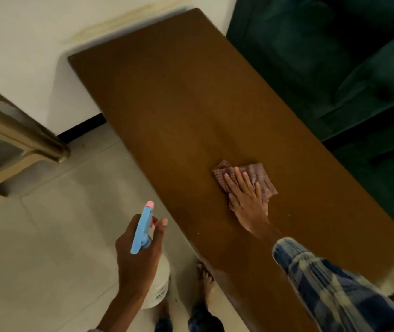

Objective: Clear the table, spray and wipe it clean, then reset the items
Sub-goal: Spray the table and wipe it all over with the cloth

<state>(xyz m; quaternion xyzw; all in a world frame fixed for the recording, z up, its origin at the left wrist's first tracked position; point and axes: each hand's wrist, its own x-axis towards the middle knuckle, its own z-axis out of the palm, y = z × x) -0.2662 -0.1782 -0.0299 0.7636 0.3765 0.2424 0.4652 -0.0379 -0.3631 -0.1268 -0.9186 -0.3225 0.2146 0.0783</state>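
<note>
A long brown wooden table runs from the far wall toward me. My right hand lies flat with straight fingers on a pink checked cloth, pressing it onto the tabletop near the table's near end. My left hand grips a spray bottle by its neck, off the table's left edge above the floor. The bottle has a white body and a blue trigger head with a pink nozzle pointing away from me.
A dark green sofa stands along the table's right side. A beige chair sits at the left on the pale tiled floor. A white wall is behind the table. My bare foot is by the table's near left edge.
</note>
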